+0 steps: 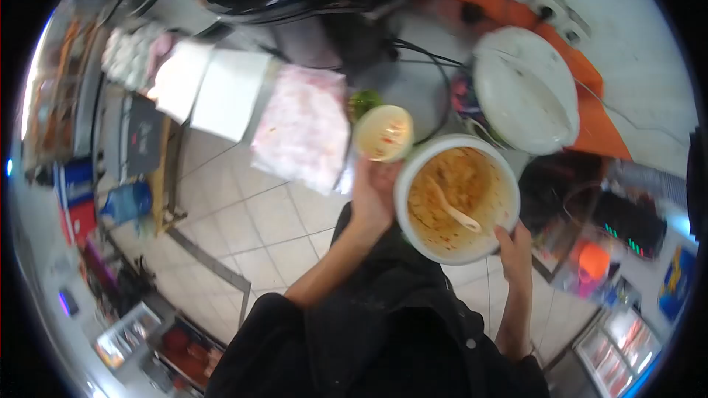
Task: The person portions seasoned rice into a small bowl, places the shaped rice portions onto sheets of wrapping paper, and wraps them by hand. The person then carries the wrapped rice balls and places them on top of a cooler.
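view from the head, with the white tub (458,256) as landmark, held in front of the person's dark clothing. the underside of the tub is hidden, and the upper end of the pale utensil (450,206) inside it merges with the orange-yellow food (468,171). left of the tub's far rim, the small yellow cup (361,137) is blurred; reddish bits show inside, but its contents are otherwise hard to make out. a green object (363,102), beyond the cup and farther from the tub, is partly covered and cannot be identified. the left hand (375,195), just beside the tub's left wall, reaches up from a bare forearm and is closed about the lower part of the cup, its fingertips mostly concealed; whether it also touches the tub cannot be told. the right hand (514,245) is clamped on the tub's near right edge, thumb by the rim, the remaining fingers largely out of sight. beyond the tub, to the right, stands a white oval vessel (527,92).
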Action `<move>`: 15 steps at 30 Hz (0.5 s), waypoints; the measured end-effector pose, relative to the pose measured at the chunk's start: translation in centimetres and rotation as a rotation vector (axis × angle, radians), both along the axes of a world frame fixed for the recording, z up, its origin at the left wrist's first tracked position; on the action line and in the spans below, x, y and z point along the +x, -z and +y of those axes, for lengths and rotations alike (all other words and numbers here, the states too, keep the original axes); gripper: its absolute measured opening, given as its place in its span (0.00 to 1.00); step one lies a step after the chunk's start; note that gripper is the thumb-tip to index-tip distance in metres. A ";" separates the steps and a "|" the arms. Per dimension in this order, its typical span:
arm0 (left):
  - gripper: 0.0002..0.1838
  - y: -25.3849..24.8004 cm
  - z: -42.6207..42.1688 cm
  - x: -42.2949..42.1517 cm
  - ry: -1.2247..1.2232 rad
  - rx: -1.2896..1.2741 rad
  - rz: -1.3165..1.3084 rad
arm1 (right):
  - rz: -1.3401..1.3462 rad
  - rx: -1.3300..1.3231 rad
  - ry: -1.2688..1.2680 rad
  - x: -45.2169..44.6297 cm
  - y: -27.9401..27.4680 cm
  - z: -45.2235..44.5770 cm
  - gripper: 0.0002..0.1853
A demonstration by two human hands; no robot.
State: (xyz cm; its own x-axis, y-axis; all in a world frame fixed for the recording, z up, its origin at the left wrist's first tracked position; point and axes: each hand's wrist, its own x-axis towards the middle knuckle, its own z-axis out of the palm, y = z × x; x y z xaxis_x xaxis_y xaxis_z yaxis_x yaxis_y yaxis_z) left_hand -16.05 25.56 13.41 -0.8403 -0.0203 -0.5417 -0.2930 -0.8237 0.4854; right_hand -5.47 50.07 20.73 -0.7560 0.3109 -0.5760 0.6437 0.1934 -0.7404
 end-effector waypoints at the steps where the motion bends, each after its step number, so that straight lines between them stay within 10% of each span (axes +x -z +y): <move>1: 0.25 0.0 0.5 0.6 0.024 0.064 -0.048 | 0.002 0.009 0.009 0.6 0.7 0.3 0.20; 15: 0.33 -8.9 -20.6 -0.7 -0.446 -0.181 0.163 | 0.115 -0.098 -0.321 -8.4 -3.5 -18.1 0.19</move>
State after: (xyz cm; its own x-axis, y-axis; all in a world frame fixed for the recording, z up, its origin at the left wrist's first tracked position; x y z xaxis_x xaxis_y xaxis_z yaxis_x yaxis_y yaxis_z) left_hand -16.70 4.96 22.31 -0.8017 -0.4779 -0.3589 0.1596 -0.7498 0.6421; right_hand -13.86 31.93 24.27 -0.8679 -0.0060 -0.4967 0.4727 0.2970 -0.8296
